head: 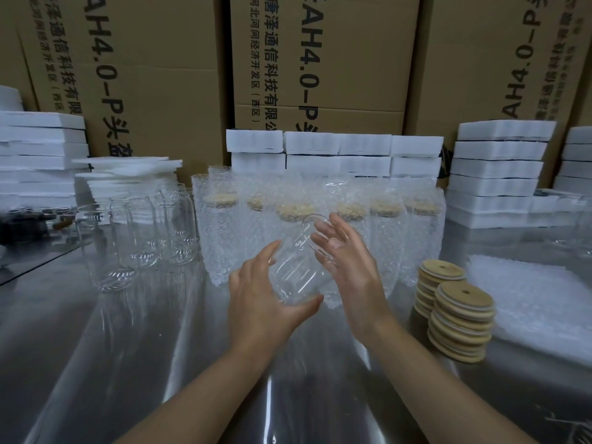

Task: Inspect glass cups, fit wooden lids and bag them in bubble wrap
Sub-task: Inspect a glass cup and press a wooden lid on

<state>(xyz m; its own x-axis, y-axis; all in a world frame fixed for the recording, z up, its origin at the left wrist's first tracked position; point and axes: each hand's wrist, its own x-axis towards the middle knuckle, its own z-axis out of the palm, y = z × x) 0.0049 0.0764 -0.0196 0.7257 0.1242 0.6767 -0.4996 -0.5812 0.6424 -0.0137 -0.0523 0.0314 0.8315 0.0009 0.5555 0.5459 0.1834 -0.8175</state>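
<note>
One cup (298, 272), between left hand (256, 298), right hand (350, 267)

Cradling a tilted glass cup (299, 267) above the steel surface (153, 347) in the left hand (259, 299), thumb under its base. Pressing straight fingers (325, 233) of the right hand (352, 270) against its other side. Behind: a row of bubble-wrapped lidded cups (381, 219). Left: bare glasses (144, 232). Right: two stacks of wooden lids (461, 318), beside bubble wrap bags (531, 299).
</note>
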